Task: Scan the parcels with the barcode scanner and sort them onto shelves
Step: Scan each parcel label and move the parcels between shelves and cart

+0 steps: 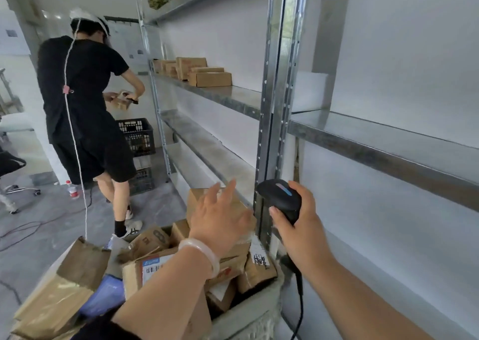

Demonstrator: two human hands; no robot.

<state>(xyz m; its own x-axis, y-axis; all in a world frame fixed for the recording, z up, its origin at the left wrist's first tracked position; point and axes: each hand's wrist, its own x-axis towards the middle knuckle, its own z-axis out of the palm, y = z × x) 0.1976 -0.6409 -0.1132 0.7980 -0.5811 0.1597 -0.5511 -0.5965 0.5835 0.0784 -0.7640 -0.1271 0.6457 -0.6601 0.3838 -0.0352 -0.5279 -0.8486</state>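
My right hand [300, 225] grips a black corded barcode scanner [281, 197] in front of the shelf upright. My left hand [220, 215], a pale bangle on its wrist, reaches with straight spread fingers over a brown cardboard parcel [197, 199] on top of the pile; I cannot tell whether it touches the box. Below lies a bin [248, 316] heaped with several cardboard parcels, one with a white and blue label [153, 265]. The metal shelves [233, 98] stand on the right, and several boxes [207, 76] sit on the middle shelf further back.
A person in black [85, 111] stands ahead on the left, holding a parcel beside black crates [137, 137]. A steel upright [274, 106] rises just beyond my hands. Cables, a bottle [72, 189] and an office chair [13, 171] are on the floor at left.
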